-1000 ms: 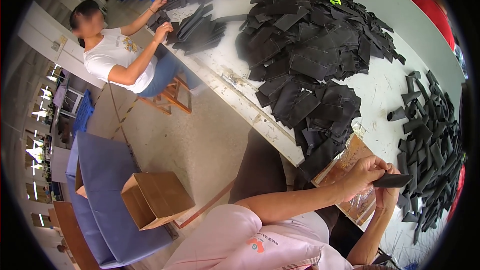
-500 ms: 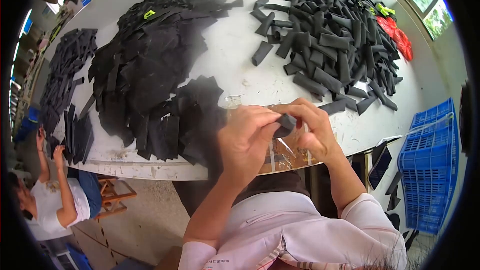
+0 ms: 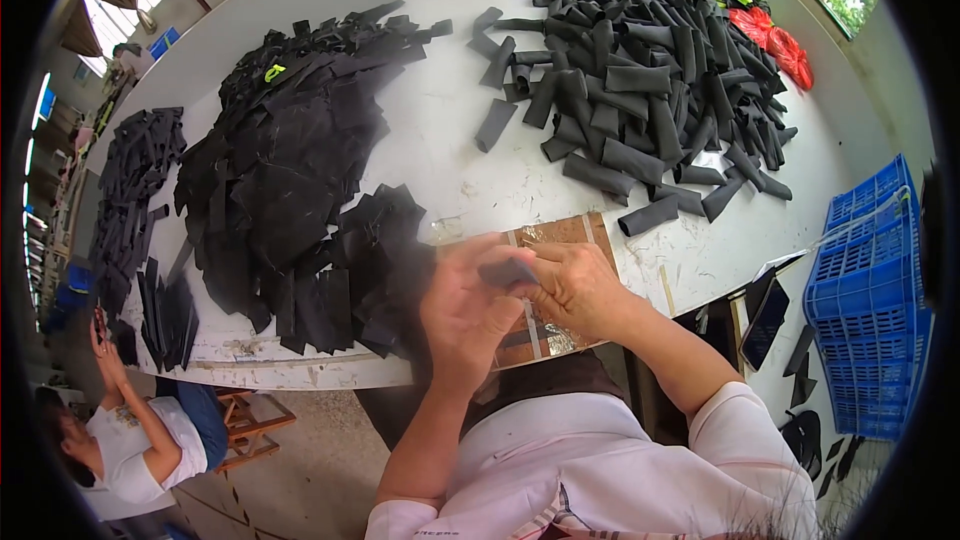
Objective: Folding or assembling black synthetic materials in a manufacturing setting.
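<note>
Between my hands is a small black piece of sheet material (image 3: 507, 272), curled and partly hidden by my fingers. My left hand (image 3: 462, 308) is closed around its left side, thumb below and fingers above. My right hand (image 3: 582, 285) has its fingers bent and pinches the piece's right end. Both hands are over a brown board with pale tape strips (image 3: 545, 330) at the table's front edge. Flat black pieces (image 3: 275, 170) are heaped to the left, a smaller part of that heap beside my left hand. Rolled black tubes (image 3: 640, 90) are piled at the far right.
The white table (image 3: 430, 130) has a raised back wall. Narrow black strips (image 3: 135, 175) lie at its far left, where another person (image 3: 140, 440) sits. A red plastic bag (image 3: 775, 45) lies behind the tubes. Blue crates (image 3: 865, 310) stand at the right.
My right hand has moved left and down against the left hand, and the black piece has shifted left with it. The view has tilted slightly. The other person's hands have come together.
</note>
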A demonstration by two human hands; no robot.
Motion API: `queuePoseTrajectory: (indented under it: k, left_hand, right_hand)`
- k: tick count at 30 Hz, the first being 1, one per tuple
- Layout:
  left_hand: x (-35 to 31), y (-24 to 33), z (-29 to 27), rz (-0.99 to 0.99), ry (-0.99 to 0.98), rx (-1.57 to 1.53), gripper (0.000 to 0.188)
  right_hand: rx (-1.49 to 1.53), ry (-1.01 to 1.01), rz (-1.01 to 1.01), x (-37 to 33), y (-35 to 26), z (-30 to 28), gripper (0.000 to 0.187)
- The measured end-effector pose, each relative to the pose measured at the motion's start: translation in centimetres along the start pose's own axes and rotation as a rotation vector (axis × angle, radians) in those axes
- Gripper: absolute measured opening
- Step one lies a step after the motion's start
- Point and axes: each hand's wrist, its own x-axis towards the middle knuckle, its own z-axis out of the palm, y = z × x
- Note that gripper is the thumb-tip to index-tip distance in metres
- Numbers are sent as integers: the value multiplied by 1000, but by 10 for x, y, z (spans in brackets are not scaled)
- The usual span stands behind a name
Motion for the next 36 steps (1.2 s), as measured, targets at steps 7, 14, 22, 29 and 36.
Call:
queuePoseTrajectory:
  k: [7,14,22,29,36]
  left_hand:
    - [22,17,7,-223,-331,593,7]
    - [9,7,9,63,-100,455,9]
    - [13,17,-2,-5,56,-282,13]
    - [8,5,-21,-131,73,-464,11]
    - [13,18,-17,21,-23,-5,13]
  right_hand:
    - [256,70,-35,-15,18,18,17]
    - [132,-51,46,-4,7,8,22]
    - [23,-120,-22,17,-8,-29,25]
    - [89,-209,16,9,-1,-5,15]
    - [20,-126,47,6,-6,3,26]
